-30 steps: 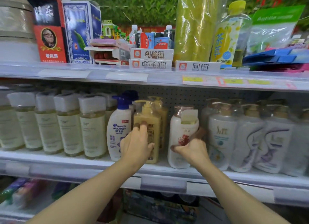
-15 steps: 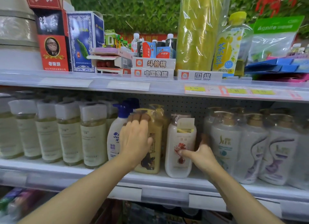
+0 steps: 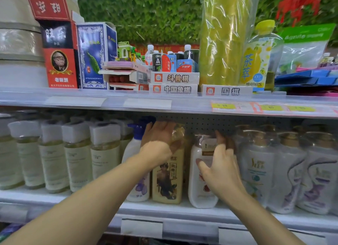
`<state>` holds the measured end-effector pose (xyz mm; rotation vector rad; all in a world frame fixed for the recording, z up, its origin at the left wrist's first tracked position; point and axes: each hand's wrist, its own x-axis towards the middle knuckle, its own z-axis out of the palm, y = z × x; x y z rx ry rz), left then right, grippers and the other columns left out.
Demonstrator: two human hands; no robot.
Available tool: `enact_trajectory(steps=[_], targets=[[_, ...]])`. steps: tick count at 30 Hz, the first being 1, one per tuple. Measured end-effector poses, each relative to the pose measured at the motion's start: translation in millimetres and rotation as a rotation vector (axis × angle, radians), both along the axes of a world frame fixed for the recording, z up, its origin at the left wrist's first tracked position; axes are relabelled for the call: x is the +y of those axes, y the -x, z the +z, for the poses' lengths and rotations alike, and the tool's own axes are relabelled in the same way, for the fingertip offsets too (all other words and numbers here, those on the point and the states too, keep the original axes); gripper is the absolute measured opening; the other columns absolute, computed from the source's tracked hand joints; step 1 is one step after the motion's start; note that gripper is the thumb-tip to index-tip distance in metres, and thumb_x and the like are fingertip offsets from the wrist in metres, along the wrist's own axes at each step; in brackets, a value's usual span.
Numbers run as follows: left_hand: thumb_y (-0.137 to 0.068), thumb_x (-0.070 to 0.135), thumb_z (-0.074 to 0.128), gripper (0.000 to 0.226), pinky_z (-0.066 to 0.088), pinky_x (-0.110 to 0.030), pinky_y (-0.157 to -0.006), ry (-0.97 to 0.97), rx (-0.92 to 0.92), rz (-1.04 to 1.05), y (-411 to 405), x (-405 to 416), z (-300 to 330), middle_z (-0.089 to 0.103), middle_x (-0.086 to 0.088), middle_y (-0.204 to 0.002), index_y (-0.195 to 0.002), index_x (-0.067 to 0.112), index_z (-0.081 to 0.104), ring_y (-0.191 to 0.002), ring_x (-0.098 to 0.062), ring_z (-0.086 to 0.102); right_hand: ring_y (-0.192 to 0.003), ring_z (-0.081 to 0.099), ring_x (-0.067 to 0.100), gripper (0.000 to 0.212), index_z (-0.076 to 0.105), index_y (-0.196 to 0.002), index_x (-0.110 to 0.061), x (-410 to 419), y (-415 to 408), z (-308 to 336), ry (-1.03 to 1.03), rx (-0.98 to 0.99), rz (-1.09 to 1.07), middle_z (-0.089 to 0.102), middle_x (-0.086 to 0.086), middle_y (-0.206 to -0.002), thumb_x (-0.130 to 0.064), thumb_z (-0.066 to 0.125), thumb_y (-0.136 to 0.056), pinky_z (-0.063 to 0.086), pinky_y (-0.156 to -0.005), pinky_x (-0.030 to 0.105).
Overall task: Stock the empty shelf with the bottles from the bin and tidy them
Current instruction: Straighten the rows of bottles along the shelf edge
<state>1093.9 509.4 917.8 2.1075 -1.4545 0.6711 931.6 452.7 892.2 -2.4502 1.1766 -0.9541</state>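
Landmark: the yellow bottle (image 3: 167, 179), standing at mid-shelf (image 3: 164, 208) near the front lip.
Change noted: since half a second ago the left hand (image 3: 159, 144) has been raised from the yellow bottle's face to its wrapped pump top; the right hand (image 3: 217, 168) has been brought up onto the front of the white bottle (image 3: 201, 177) just right of the landmark.
Left hand: laid over the pump top, fingers gently bent; a firm grasp cannot be confirmed.
Right hand: curled round the white bottle's shoulder, thumb across its front.
Bearing on task: stocking appears done; straightening is judged to be in hand.
Yellow bottle: upright, label forward, pump film-wrapped.
White bottle: upright, tagged at the neck.
Left of landmark: a blue-capped bottle (image 3: 135, 153), touching or nearly so.
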Motion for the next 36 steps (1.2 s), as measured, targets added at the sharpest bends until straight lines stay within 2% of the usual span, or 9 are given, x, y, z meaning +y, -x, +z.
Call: enact_trajectory(steps=[4,8,13,16,18,23,26,32,36], targets=[[-0.094,0.052,0.044,0.042,0.025,-0.032,-0.106,-0.031,-0.003,-0.012,-6.0,-4.8,7.5,0.052,0.003,-0.131,-0.127,0.027,0.048,-0.123,-0.019,0.043,-0.135,0.027,0.034,0.078,0.029,-0.144,-0.008,-3.4,-14.1,-5.8,0.259,0.062,-0.019,0.021,0.015,-0.149,-0.032,0.069,-0.082,0.028,-0.112,0.041],[-0.098,0.05,0.034,0.038,0.035,-0.034,-0.1,-0.116,0.026,-0.078,-19.0,-9.5,19.0,0.062,-0.001,-0.119,-0.118,0.026,0.055,-0.111,-0.022,0.054,-0.126,0.038,0.037,0.072,0.056,-0.123,0.0,-16.9,-34.1,-16.6,0.503,0.028,-0.074,0.052,0.02,-0.131,-0.029,0.08,-0.062,0.035,-0.107,0.052],[-0.102,0.042,0.027,0.039,0.037,-0.026,-0.077,-0.216,0.023,-0.148,-28.3,-12.4,34.8,0.062,-0.004,-0.113,-0.119,0.022,0.056,-0.1,-0.02,0.058,-0.104,0.059,0.036,0.051,0.066,-0.104,-0.008,-28.7,-48.6,-7.1,0.688,0.078,-0.091,0.064,0.012,-0.104,-0.032,0.076,-0.059,0.019,-0.104,0.043],[-0.103,0.028,0.034,0.03,0.049,-0.032,-0.085,-0.363,0.101,-0.199,-35.1,-14.6,47.0,0.06,-0.006,-0.117,-0.128,0.02,0.05,-0.102,-0.026,0.061,-0.096,0.061,0.033,0.053,0.067,-0.097,-0.013,-29.2,-53.1,-4.1,0.712,0.139,-0.117,0.065,0.008,-0.097,-0.025,0.084,-0.048,0.019,-0.103,0.043],[-0.1,0.016,0.044,0.028,0.045,-0.033,-0.095,-0.441,0.07,-0.219,-39.0,-14.5,51.2,0.057,-0.003,-0.121,-0.127,0.02,0.05,-0.108,-0.023,0.056,-0.094,0.062,0.033,0.054,0.068,-0.097,-0.012,-29.7,-55.4,-5.9,0.733,0.149,-0.116,0.064,0.009,-0.095,-0.022,0.084,-0.047,0.02,-0.103,0.045],[-0.099,0.022,0.045,0.031,0.038,-0.033,-0.103,-0.512,0.172,-0.223,-54.8,-23.6,60.0,0.053,-0.002,-0.127,-0.129,0.019,0.052,-0.119,-0.022,0.049,-0.099,0.059,0.033,0.063,0.065,-0.105,-0.012,-28.6,-60.1,-11.1,0.724,0.13,-0.128,0.062,0.009,-0.101,-0.02,0.085,-0.046,0.027,-0.107,0.048],[-0.092,0.022,0.057,0.027,0.045,-0.037,-0.099,-0.557,0.144,-0.256,-63.5,-33.9,59.5,0.06,0.0,-0.121,-0.119,0.026,0.06,-0.111,-0.023,0.057,-0.096,0.061,0.035,0.065,0.067,-0.102,-0.01,-28.5,-62.6,-13.5,0.75,0.096,-0.148,0.063,0.01,-0.099,-0.015,0.084,-0.04,0.023,-0.104,0.046],[-0.089,0.025,0.056,0.02,0.049,-0.029,-0.083,-0.479,0.221,-0.218,-72.5,-40.1,55.9,0.065,0.0,-0.104,-0.107,0.025,0.063,-0.094,-0.019,0.061,-0.103,0.052,0.029,0.054,0.066,-0.102,-0.012,-32.3,-65.7,-22.0,0.818,0.028,-0.153,0.062,0.008,-0.104,-0.019,0.083,-0.051,0.023,-0.102,0.046],[-0.095,0.01,0.048,0.011,0.043,-0.019,-0.058,-0.379,0.189,-0.221,-66.9,-40.2,57.6,0.057,0.002,-0.081,-0.097,0.016,0.057,-0.069,-0.012,0.055,-0.106,0.057,0.033,0.038,0.066,-0.103,-0.012,-26.4,-70.3,-22.3,0.842,-0.021,-0.119,0.063,0.009,-0.107,-0.032,0.055,-0.073,0.024,-0.102,0.048]])
